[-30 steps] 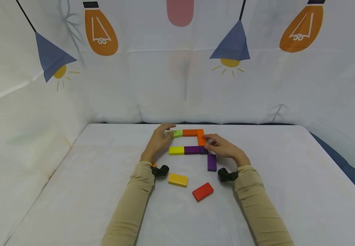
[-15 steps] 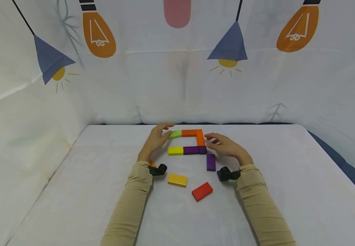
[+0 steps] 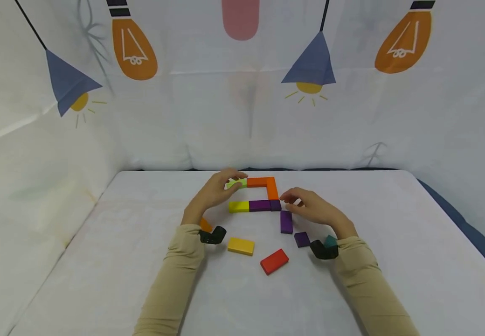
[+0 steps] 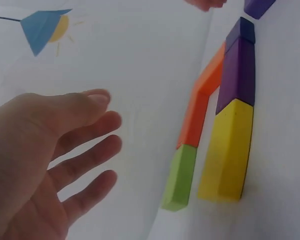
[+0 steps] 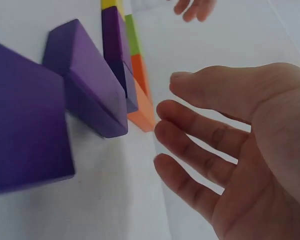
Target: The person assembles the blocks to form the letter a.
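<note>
In the head view my left hand (image 3: 215,192) hovers over the lime green block (image 3: 242,183), partly covering it. The left wrist view shows its fingers apart and relaxed, holding nothing. My right hand (image 3: 315,207), also holding nothing with loosely bent fingers, is beside the right end of the arrangement. That arrangement has two orange blocks (image 3: 258,182) meeting at a corner, the lime block at their left end, and a lower row of a yellow block (image 3: 239,206), a purple block (image 3: 259,206) and a small dark purple block (image 3: 275,205). Another purple block (image 3: 286,222) stands just below its right end.
Nearer me lie a golden yellow block (image 3: 241,246), a red block (image 3: 274,262) and a small purple block (image 3: 302,240). A teal block (image 3: 330,241) shows behind the right wrist camera, and an orange block (image 3: 205,225) beside the left wrist. A printed white curtain (image 3: 213,121) hangs behind the table.
My right hand has drawn back to the right, uncovering the small purple and teal blocks. My left hand has shifted right over the lime block, which now lies straighter in line with the orange one.
</note>
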`<action>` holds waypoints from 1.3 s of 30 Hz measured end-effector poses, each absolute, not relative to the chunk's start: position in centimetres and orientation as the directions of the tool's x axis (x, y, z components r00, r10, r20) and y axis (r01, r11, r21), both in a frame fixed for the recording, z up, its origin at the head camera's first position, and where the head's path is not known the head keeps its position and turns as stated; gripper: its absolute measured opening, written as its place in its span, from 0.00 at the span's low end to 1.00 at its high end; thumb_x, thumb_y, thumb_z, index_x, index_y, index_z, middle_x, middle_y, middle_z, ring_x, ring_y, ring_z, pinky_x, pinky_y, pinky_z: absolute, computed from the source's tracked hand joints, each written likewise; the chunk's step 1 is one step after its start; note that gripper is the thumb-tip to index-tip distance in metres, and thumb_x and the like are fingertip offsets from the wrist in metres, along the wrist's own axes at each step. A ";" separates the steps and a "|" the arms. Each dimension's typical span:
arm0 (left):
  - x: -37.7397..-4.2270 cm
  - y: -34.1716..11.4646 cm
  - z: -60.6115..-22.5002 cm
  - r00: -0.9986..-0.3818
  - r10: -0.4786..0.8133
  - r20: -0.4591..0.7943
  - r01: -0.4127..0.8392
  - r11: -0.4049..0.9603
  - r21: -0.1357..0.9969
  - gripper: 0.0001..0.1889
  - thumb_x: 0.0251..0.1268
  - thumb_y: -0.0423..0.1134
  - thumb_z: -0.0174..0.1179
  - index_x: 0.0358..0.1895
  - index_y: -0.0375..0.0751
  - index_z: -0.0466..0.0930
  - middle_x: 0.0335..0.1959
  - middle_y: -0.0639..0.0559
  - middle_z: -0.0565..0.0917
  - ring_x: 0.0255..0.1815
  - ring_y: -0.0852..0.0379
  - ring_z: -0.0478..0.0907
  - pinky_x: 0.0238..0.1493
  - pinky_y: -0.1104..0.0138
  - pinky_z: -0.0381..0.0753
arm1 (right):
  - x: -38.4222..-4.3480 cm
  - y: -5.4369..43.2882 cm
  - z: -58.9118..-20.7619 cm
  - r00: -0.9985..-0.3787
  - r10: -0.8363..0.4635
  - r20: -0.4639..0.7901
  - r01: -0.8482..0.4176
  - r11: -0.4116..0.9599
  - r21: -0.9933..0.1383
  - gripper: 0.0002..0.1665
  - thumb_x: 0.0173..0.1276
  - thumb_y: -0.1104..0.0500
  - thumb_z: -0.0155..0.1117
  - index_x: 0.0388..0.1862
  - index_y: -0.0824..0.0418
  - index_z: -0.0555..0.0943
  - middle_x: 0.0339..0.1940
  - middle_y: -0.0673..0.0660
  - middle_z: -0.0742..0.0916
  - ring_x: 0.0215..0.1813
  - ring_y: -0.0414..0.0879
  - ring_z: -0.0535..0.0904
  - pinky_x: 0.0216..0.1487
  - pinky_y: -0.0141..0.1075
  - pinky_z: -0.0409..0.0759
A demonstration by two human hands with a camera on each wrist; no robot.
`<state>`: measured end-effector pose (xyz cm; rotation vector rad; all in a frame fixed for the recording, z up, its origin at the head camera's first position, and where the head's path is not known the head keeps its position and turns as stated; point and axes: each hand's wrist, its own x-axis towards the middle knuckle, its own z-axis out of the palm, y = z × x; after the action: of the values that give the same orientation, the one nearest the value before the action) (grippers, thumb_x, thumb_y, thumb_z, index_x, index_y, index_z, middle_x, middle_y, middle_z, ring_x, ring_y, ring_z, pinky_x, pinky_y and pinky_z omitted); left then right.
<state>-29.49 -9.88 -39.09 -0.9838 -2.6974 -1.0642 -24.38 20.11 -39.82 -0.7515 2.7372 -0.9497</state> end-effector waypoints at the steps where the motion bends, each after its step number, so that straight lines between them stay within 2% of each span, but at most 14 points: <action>1: -29.0 -10.2 -38.9 -0.792 0.546 0.274 0.589 0.564 0.579 0.16 0.69 0.38 0.54 0.57 0.43 0.76 0.56 0.50 0.79 0.56 0.50 0.74 0.60 0.54 0.74 | -24.0 20.1 -39.8 -0.859 -0.512 0.011 -0.409 0.673 -0.616 0.19 0.70 0.57 0.57 0.58 0.60 0.74 0.52 0.56 0.81 0.54 0.49 0.75 0.57 0.48 0.76; 7: -26.7 -12.7 -38.9 -0.807 0.553 0.208 0.557 0.596 0.578 0.16 0.69 0.39 0.54 0.57 0.41 0.76 0.55 0.46 0.79 0.57 0.45 0.74 0.61 0.52 0.73 | -21.9 20.0 -39.5 -0.843 -0.537 -0.037 -0.409 0.684 -0.603 0.21 0.70 0.63 0.52 0.61 0.56 0.73 0.59 0.57 0.77 0.59 0.53 0.73 0.59 0.52 0.75; 12: -25.1 -14.4 -39.0 -0.833 0.529 0.159 0.509 0.622 0.595 0.15 0.69 0.39 0.54 0.57 0.44 0.77 0.56 0.47 0.79 0.59 0.45 0.73 0.62 0.50 0.71 | -20.7 20.0 -39.0 -0.825 -0.566 -0.001 -0.466 0.680 -0.565 0.24 0.67 0.69 0.50 0.60 0.56 0.74 0.64 0.58 0.74 0.62 0.56 0.69 0.62 0.55 0.72; 16: -24.5 -15.7 -39.0 -0.841 0.534 0.083 0.478 0.661 0.578 0.16 0.68 0.35 0.53 0.58 0.44 0.76 0.59 0.48 0.76 0.63 0.45 0.70 0.65 0.48 0.67 | -20.5 19.9 -39.0 -0.806 -0.591 0.038 -0.520 0.675 -0.523 0.25 0.65 0.72 0.49 0.60 0.59 0.75 0.64 0.58 0.73 0.63 0.55 0.67 0.64 0.54 0.70; 22: -24.4 -17.0 -39.4 -0.822 0.569 -0.020 0.460 0.683 0.568 0.21 0.64 0.26 0.50 0.59 0.41 0.75 0.62 0.43 0.73 0.65 0.43 0.66 0.67 0.46 0.64 | -20.6 19.6 -39.8 -0.817 -0.575 0.039 -0.513 0.694 -0.506 0.24 0.63 0.73 0.52 0.58 0.59 0.76 0.64 0.58 0.75 0.64 0.55 0.68 0.65 0.52 0.69; 30: -24.4 -17.6 -39.8 -0.801 0.589 -0.105 0.444 0.703 0.556 0.24 0.61 0.25 0.50 0.61 0.43 0.74 0.64 0.42 0.71 0.67 0.41 0.64 0.67 0.45 0.63 | -20.1 19.5 -41.0 -0.812 -0.584 -0.009 -0.502 0.706 -0.499 0.30 0.59 0.78 0.47 0.57 0.59 0.77 0.63 0.58 0.75 0.64 0.56 0.68 0.64 0.53 0.70; 34: -24.4 -17.8 -39.6 -0.807 0.568 -0.159 0.404 0.728 0.554 0.27 0.59 0.23 0.47 0.61 0.46 0.74 0.65 0.43 0.69 0.67 0.42 0.63 0.67 0.45 0.63 | -20.2 19.5 -40.9 -0.810 -0.586 0.019 -0.520 0.704 -0.484 0.30 0.59 0.78 0.47 0.56 0.59 0.78 0.63 0.59 0.75 0.64 0.56 0.68 0.64 0.54 0.70; 39: -24.3 -17.9 -39.4 -0.797 0.545 -0.259 0.353 0.770 0.532 0.32 0.55 0.22 0.46 0.62 0.52 0.73 0.68 0.45 0.66 0.69 0.44 0.61 0.68 0.47 0.63 | -20.6 19.5 -40.6 -0.812 -0.584 -0.012 -0.513 0.723 -0.463 0.29 0.59 0.77 0.49 0.57 0.57 0.78 0.64 0.59 0.74 0.64 0.57 0.68 0.65 0.54 0.70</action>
<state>-24.33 -17.95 -39.42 -0.8869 -3.3318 -0.8539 -20.59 19.54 -40.56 -0.8875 2.7690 -0.6736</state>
